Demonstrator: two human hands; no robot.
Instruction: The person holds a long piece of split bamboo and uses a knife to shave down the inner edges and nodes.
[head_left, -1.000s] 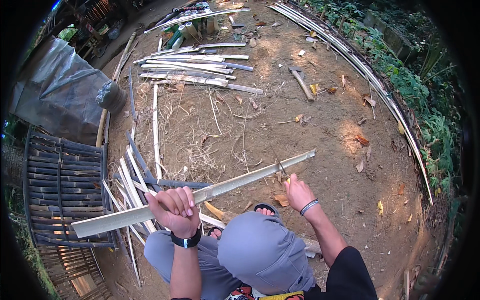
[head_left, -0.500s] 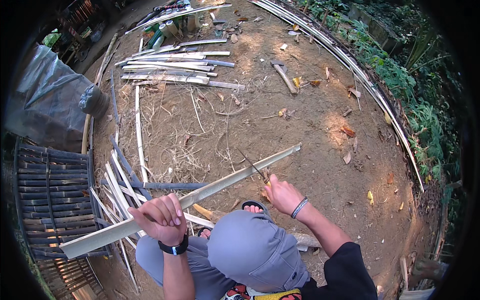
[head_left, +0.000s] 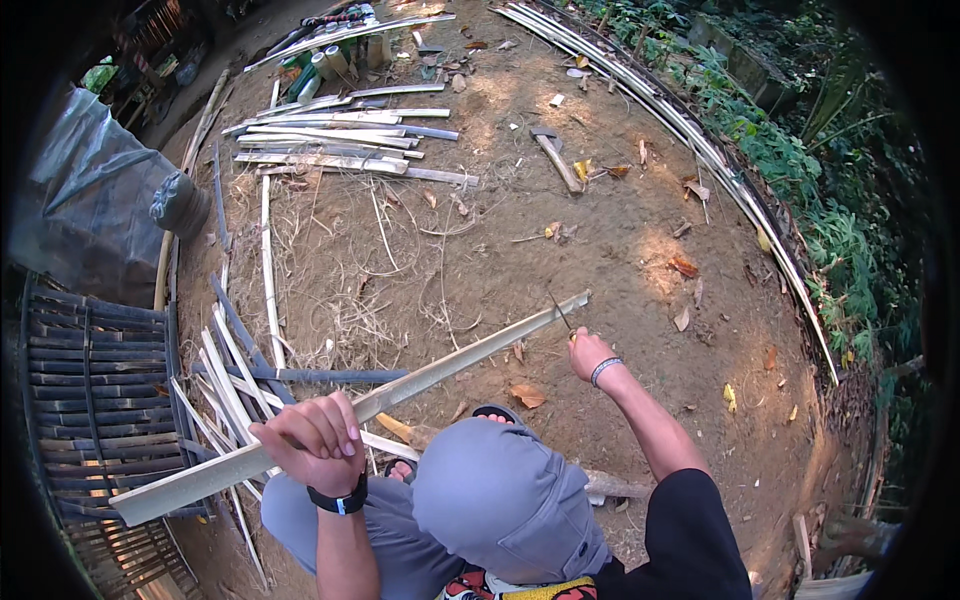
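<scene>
A long split bamboo strip (head_left: 465,354) slants across in front of my knees, from lower left up to the right. My left hand (head_left: 315,437) is closed around it toward its near end. With my right hand (head_left: 592,355) I grip a knife, its handle mostly hidden in my fingers. The thin dark knife blade (head_left: 562,311) crosses the strip close to its far right end. Exactly how the edge meets the bamboo is too small to tell.
Loose bamboo strips (head_left: 235,385) are heaped at the left, beside a dark slatted bamboo rack (head_left: 100,393). More split strips (head_left: 330,140) lie farther off. A hatchet (head_left: 558,163) rests on the dirt ahead. Long poles (head_left: 700,150) run along the greenery at right.
My right hand has slid the knife right along the strip toward its far end. My left hand keeps its hold. An orange-brown leaf now shows below the strip.
</scene>
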